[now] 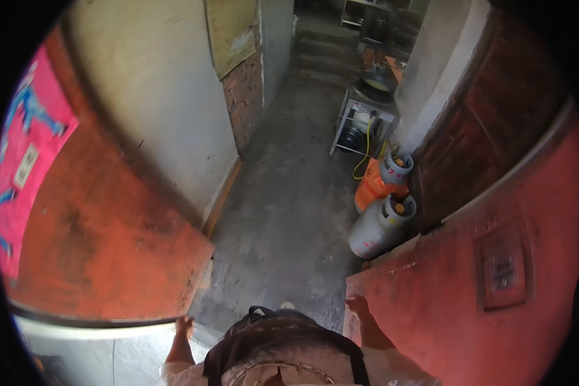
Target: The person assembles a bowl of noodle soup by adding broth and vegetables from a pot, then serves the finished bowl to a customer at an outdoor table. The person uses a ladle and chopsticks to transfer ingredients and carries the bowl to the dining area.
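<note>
Low in the picture, my left hand (pixel 185 327) is at the lower edge of an orange-red door panel (pixel 125 251); whether its fingers grip the edge is too small to tell. Across from it, my right hand (pixel 357 305) is at the near edge of a red door panel (pixel 429 309) on the right, its fingers partly curled. A dark bag or apron (pixel 284 328) with straps covers the front of my body between both hands. Ahead lies a grey concrete floor (pixel 284 202) running between two walls.
Two grey gas cylinders (pixel 379 231) stand along the right wall, the farther one partly wrapped in orange material (pixel 370 186). A yellow hose leads from there to a metal stand (pixel 364 108) with a wok (pixel 374 88). Steps (pixel 323 60) rise at the back, and a wooden strip (pixel 223 200) edges the left wall.
</note>
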Action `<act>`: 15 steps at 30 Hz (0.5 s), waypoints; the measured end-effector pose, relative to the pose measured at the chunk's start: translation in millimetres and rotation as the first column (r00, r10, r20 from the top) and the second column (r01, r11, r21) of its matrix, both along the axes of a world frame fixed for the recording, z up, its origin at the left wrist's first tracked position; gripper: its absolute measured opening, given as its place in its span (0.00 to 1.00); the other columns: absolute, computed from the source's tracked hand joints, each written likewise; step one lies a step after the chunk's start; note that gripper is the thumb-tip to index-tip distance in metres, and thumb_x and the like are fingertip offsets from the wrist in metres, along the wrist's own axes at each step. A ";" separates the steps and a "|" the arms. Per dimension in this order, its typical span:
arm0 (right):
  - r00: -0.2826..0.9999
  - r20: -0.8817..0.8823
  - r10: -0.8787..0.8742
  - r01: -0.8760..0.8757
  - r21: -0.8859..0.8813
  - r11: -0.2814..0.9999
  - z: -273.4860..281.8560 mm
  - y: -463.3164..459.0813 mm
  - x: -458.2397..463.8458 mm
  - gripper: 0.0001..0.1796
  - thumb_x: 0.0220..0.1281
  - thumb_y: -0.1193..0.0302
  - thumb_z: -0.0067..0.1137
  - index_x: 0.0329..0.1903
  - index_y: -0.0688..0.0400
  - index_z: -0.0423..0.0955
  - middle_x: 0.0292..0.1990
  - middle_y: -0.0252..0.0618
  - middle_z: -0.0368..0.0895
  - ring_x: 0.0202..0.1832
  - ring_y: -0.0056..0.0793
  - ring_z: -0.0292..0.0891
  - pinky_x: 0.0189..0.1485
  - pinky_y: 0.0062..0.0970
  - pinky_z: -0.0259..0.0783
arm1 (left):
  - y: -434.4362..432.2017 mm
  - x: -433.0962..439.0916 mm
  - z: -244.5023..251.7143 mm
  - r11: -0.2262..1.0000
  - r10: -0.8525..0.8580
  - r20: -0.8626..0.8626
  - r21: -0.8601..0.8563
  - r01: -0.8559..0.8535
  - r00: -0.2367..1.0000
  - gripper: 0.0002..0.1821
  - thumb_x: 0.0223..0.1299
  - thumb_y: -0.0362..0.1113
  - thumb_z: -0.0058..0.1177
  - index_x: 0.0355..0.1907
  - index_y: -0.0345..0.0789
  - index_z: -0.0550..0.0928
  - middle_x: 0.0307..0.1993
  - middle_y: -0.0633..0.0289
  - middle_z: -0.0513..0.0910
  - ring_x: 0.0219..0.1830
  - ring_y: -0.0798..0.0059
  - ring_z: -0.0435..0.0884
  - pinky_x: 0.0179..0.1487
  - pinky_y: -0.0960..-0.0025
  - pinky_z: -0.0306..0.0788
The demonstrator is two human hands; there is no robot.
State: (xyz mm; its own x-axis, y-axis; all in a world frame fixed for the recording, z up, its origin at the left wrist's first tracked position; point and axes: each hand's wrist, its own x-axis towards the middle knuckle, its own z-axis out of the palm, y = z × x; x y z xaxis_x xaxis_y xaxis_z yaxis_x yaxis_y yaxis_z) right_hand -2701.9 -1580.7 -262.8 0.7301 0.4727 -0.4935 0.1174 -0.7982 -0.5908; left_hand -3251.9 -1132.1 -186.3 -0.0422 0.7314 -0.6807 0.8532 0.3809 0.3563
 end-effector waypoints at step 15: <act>0.968 -0.012 -0.251 0.239 -0.264 0.934 -5.9 253.9 367.0 0.17 0.52 0.57 0.59 0.37 0.58 0.81 0.39 0.43 0.84 0.45 0.43 0.79 0.50 0.36 0.73 | 358.5 367.3 -8.7 0.994 0.106 0.302 -0.002 -0.110 0.947 0.09 0.61 0.38 0.51 0.39 0.37 0.79 0.30 0.61 0.80 0.27 0.72 0.77 0.27 0.68 0.70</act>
State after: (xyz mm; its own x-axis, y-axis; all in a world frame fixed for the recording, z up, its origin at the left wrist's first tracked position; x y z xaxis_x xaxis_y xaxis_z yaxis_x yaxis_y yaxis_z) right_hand -2334.9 -1326.8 -268.7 0.7812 0.1337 -0.6097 -0.1234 -0.9244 -0.3608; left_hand -2884.6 -773.6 -195.1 0.0842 0.7441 -0.6627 0.6591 0.4573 0.5971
